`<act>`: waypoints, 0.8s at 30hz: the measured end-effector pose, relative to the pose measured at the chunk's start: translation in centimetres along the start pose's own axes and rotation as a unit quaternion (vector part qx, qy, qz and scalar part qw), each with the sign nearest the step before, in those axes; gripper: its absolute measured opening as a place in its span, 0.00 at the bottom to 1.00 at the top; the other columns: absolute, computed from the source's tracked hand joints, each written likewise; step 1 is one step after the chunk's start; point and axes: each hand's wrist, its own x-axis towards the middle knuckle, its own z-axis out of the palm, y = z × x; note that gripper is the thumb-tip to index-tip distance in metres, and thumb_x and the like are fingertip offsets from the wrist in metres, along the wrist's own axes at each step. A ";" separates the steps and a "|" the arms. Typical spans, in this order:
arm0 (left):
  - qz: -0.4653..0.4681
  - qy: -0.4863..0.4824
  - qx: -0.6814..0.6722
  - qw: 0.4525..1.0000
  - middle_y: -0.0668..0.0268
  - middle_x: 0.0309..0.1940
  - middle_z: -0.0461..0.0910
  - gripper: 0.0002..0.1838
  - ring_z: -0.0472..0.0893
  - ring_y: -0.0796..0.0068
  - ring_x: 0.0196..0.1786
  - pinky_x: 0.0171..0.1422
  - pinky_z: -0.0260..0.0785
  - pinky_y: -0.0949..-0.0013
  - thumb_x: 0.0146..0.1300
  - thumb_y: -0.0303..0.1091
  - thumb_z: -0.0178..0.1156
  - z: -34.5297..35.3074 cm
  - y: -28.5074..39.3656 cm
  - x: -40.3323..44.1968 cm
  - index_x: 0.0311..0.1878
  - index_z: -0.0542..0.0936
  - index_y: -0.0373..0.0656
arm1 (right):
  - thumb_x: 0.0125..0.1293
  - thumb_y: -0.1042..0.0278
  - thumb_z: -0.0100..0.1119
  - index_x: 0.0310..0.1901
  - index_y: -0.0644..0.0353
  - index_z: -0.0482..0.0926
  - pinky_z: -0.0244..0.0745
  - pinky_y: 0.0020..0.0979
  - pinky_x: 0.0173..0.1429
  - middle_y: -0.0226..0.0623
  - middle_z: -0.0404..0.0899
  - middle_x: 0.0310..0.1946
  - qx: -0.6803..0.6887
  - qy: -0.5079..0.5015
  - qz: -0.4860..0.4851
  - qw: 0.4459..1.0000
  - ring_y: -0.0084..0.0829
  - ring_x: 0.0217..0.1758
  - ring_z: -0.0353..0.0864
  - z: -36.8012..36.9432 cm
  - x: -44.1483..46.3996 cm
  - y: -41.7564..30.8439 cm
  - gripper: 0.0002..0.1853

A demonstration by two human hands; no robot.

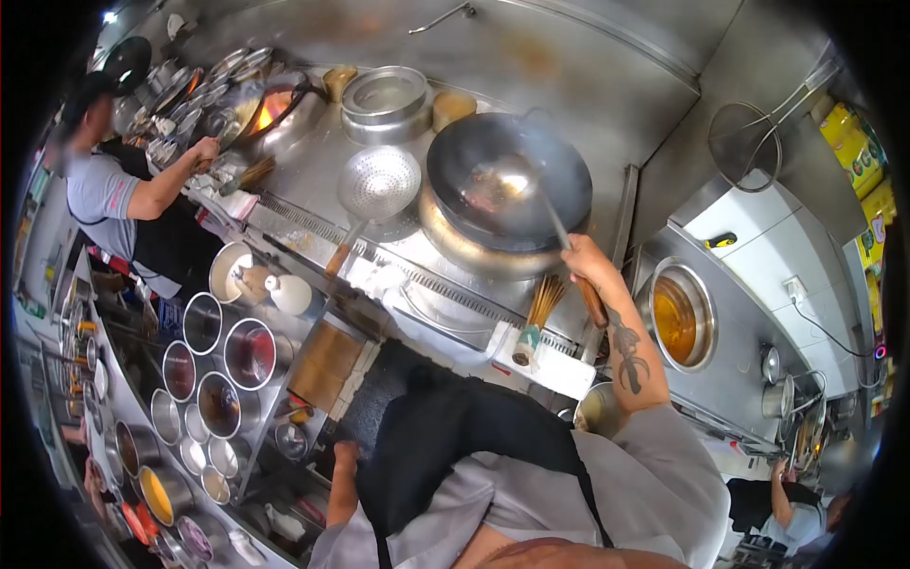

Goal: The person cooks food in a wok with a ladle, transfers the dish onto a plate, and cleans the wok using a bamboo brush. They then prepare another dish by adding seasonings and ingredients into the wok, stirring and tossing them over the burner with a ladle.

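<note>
I am viewing the right hand gripping the ladle, whose bowl is resting inside the black wok on its burner ring; the left hand is hanging beside the apron, too indistinct for me to tell its grip.

You can't tell what food lies blurred in your wok, nor whether your left hand holds anything; your right hand hides part of the long-handled utensil.
</note>
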 end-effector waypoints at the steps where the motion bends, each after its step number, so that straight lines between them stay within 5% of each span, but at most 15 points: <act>1: -0.023 0.036 -0.030 0.999 0.57 0.32 0.84 0.10 0.85 0.57 0.37 0.41 0.76 0.54 0.56 0.39 0.58 2.2 0.3 0.1 0.31 0.86 0.49 | 0.62 0.73 0.52 0.44 0.71 0.74 0.68 0.31 0.17 0.36 0.72 0.21 -0.046 0.043 -0.009 0.998 0.28 0.14 0.71 0.4 0.2 0.3 0.11; 3: -0.065 0.112 -0.090 0.988 0.56 0.32 0.84 0.10 0.85 0.56 0.38 0.42 0.75 0.53 0.55 0.40 0.58 4.1 1.0 -0.3 0.32 0.86 0.49 | 0.62 0.73 0.51 0.45 0.72 0.73 0.68 0.30 0.15 0.35 0.71 0.21 -0.063 0.074 -0.019 0.995 0.26 0.13 0.70 0.9 0.3 0.6 0.12; 6: -0.078 -0.013 -0.089 0.993 0.56 0.35 0.84 0.11 0.85 0.56 0.41 0.45 0.75 0.54 0.54 0.40 0.57 5.0 1.5 -2.0 0.33 0.86 0.48 | 0.62 0.73 0.50 0.42 0.71 0.73 0.67 0.30 0.15 0.35 0.71 0.20 0.030 0.007 -0.015 0.999 0.27 0.14 0.70 1.0 0.5 1.7 0.10; 9: -0.171 -0.005 -0.254 0.952 0.56 0.36 0.84 0.12 0.84 0.56 0.44 0.48 0.75 0.57 0.54 0.40 0.57 5.7 1.8 -3.9 0.33 0.86 0.48 | 0.61 0.73 0.51 0.35 0.68 0.73 0.67 0.29 0.15 0.33 0.68 0.18 0.026 -0.034 0.009 0.999 0.26 0.13 0.67 -0.6 2.7 1.4 0.06; 12: -0.111 0.028 -0.159 0.981 0.57 0.37 0.84 0.13 0.84 0.57 0.46 0.51 0.74 0.58 0.54 0.40 0.55 6.5 1.6 -5.3 0.34 0.86 0.46 | 0.61 0.71 0.52 0.34 0.66 0.74 0.66 0.27 0.16 0.30 0.69 0.18 -0.029 0.043 -0.030 0.998 0.25 0.12 0.66 2.4 4.6 0.0 0.07; 15: -0.041 0.094 -0.157 0.982 0.58 0.30 0.85 0.10 0.85 0.60 0.34 0.39 0.75 0.60 0.54 0.35 0.56 4.4 0.9 -8.1 0.31 0.86 0.42 | 0.61 0.69 0.53 0.34 0.65 0.74 0.65 0.26 0.17 0.26 0.69 0.18 0.178 -0.053 -0.091 0.978 0.23 0.12 0.67 3.9 5.3 2.4 0.07; 16: -0.189 0.088 -0.358 0.910 0.60 0.28 0.84 0.10 0.82 0.63 0.30 0.35 0.73 0.63 0.54 0.33 0.55 2.9 1.5 -9.1 0.30 0.85 0.42 | 0.61 0.69 0.53 0.34 0.64 0.75 0.64 0.26 0.17 0.24 0.70 0.19 0.225 -0.106 -0.057 0.967 0.21 0.12 0.67 2.3 2.8 1.1 0.07; 18: -0.437 0.062 -0.679 0.587 0.64 0.23 0.81 0.08 0.78 0.71 0.21 0.26 0.69 0.68 0.55 0.29 0.55 -2.4 3.7 -10.3 0.30 0.84 0.40 | 0.61 0.71 0.53 0.33 0.65 0.75 0.66 0.30 0.18 0.29 0.71 0.18 0.157 -0.124 -0.011 0.980 0.25 0.15 0.71 -0.2 2.0 1.0 0.06; 24: -0.381 0.162 -0.740 0.530 0.71 0.20 0.76 0.06 0.70 0.82 0.19 0.23 0.59 0.77 0.59 0.29 0.57 -4.2 1.2 -10.4 0.34 0.81 0.38 | 0.63 0.73 0.51 0.43 0.72 0.72 0.71 0.34 0.20 0.40 0.74 0.23 -0.074 0.047 -0.043 0.995 0.33 0.17 0.75 4.3 3.0 0.1 0.11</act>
